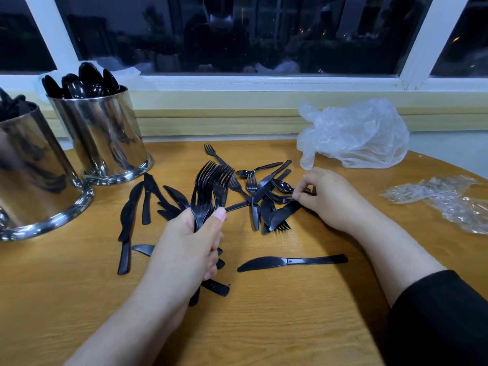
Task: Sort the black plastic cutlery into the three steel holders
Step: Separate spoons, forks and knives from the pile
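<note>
Two steel holders are all I can see, standing at the far left edge of the surface [264,326]: the rear holder [101,133] is packed with spoons bowl-up, and the nearer holder [34,175] holds dark pieces I cannot identify. A third is out of view. My left grip [190,241] is wrapped around a bundle of forks [211,186], tines up and fanned; I judge they are being gathered by type so they can go into a holder in one trip. My right grip [327,199] pinches a handle at the right side of the mixed pile [266,202] in the middle of the surface, most likely teasing out one more fork. Knives [132,215] lie loose between the pile and the holders, and one lone knife [290,261] rests nearer the front edge, apart from the rest. A crumpled plastic bag [353,136] sits by the far edge and clear wrapping [449,199] by the right edge. Much sorting remains.
</note>
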